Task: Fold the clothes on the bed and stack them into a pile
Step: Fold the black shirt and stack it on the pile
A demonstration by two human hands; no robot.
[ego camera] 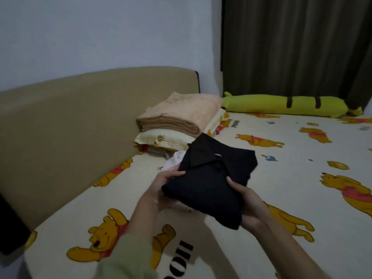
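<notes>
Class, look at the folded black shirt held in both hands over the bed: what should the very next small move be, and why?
Probably lower the black shirt onto the pale clothes partly visible beneath it. The shirt already looks folded, the left hand and right hand grip its near edges, and it sits over those clothes, so setting it down would build the pile.

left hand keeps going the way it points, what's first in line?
Probably the pale garment just beyond the left hand, half hidden under the black shirt it grips; then the pillow. Depth unclear.
</notes>
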